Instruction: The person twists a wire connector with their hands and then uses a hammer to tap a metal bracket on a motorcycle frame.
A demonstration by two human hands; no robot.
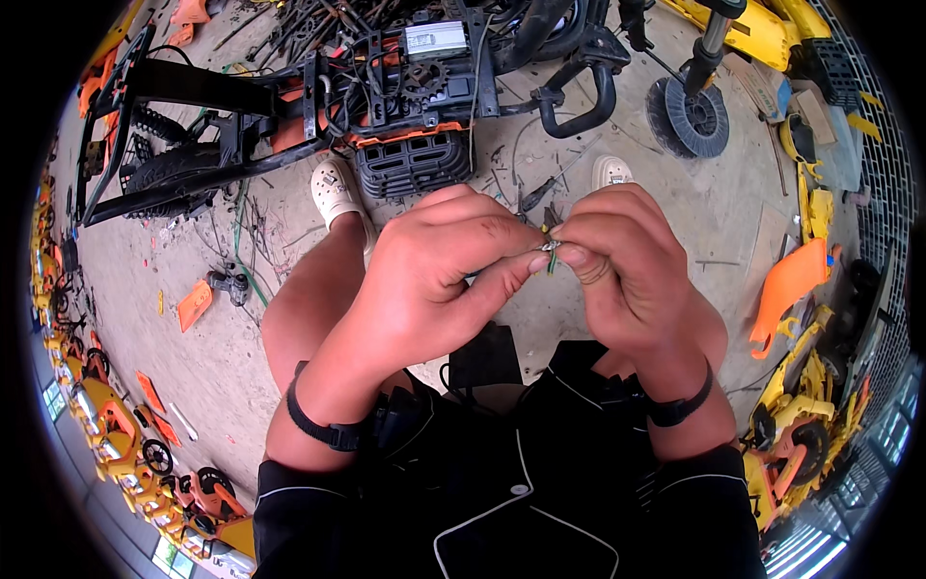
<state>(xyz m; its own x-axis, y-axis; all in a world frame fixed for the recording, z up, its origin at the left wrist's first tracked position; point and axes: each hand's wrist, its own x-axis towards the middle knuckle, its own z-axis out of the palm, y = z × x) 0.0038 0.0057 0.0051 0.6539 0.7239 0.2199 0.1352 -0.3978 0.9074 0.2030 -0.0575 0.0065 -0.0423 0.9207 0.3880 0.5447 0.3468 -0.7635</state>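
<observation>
We have both hands raised in front of our knees, above the concrete floor (714,217), with their fingertips nearly meeting around a small wire piece (551,248) that shows silver, with a bit of green below. Our left hand (453,261) is pinched on it from one side, thumb below and forefinger above, and our right hand (627,261) is clamped on it from the other, thumb tip against the bent forefinger; the fingers cover so much that we cannot tell whether it is a bare joint, a clip or a plug. The step in hand looks to us like fine fingertip work on wire, and for that one hand serves best as a steady anchor while the other makes the small turns or pulls. We should grip close to the joint so that the strain falls on the metal rather than the thin strands, press evenly, and bring our elbows in for support. Tilting the fingers a little would open a clearer view of the piece. A slip could drop it onto the floor among scattered scraps, near the black slotted box (415,164) and the black vehicle frame (260,166), where something so small would be hard to find
</observation>
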